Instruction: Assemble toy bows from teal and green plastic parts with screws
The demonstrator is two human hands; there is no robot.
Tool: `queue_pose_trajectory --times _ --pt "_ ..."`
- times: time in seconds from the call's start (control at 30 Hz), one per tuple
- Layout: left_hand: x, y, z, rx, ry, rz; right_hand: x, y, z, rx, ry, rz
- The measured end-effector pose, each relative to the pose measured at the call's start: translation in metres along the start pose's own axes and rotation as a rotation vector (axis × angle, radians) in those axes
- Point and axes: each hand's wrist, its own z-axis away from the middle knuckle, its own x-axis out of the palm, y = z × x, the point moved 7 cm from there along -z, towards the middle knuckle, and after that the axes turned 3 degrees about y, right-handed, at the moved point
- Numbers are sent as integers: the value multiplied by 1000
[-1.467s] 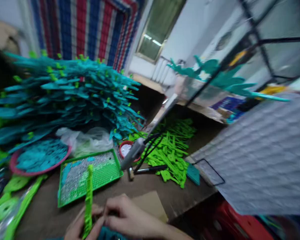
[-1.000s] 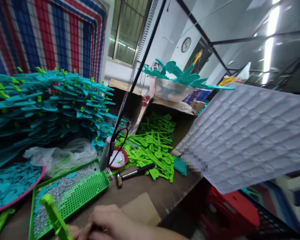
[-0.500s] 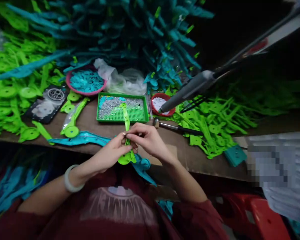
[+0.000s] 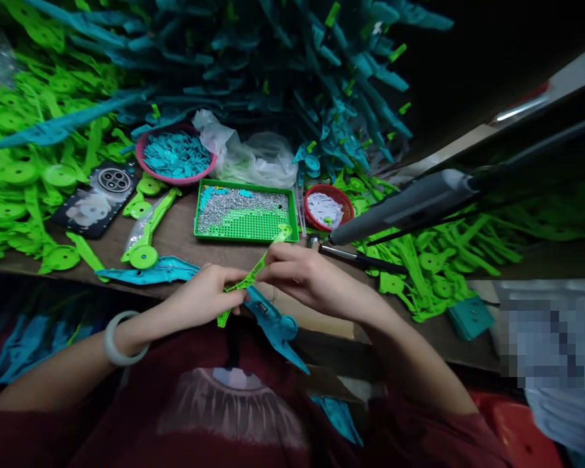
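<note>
A long bright green plastic part point(image 4: 260, 265) slants between my hands above the table's front edge. Its lower end is pinched between the thumb and fingers of my left hand point(image 4: 197, 300), which wears a pale bangle at the wrist. My right hand point(image 4: 305, 276) has its fingers closed on the upper stretch; whether a small piece is also in them is hidden. Beneath my hands lies a blue plastic part point(image 4: 273, 318), its tip past the table edge. Another blue part point(image 4: 151, 272) rests left of my left hand.
Behind my hands is a green tray point(image 4: 234, 227) of small metal pieces. Around it are a pink bowl point(image 4: 175, 181), a red basket point(image 4: 348, 214), a hammer point(image 4: 344, 253) and a phone point(image 4: 95, 201). A grey screwdriver-like tool point(image 4: 409, 201) hangs at right. Green and blue parts are heaped around.
The green part has turned from upright to slanting, its top now toward the right. My right hand has moved right along it, and my left hand has shifted slightly left.
</note>
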Motion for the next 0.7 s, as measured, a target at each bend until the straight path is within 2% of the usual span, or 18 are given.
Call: queue_pose_trajectory --times 0.07,0.13,0.23,0.37,0.43,0.57,0.7 --pt "2 0 -3 -25 -108 -6 7 -4 -7 -70 -195 80" --pt "6 -1 -6 -76 -197 40 12 -4 -14 -77 -317 81" --pt "10 -3 -8 -150 -261 85 14 2 -25 -23 -347 -6" --pt "13 -5 -9 -175 -289 145 11 3 -29 -40 -396 -73" --pt "12 -6 -10 -179 -292 145 12 3 -29 -27 -457 -41" --pt "13 -5 -12 -183 -323 101 20 5 -29 89 -561 128" --pt "16 -2 -13 -173 -314 116 25 5 -30 117 -547 177"
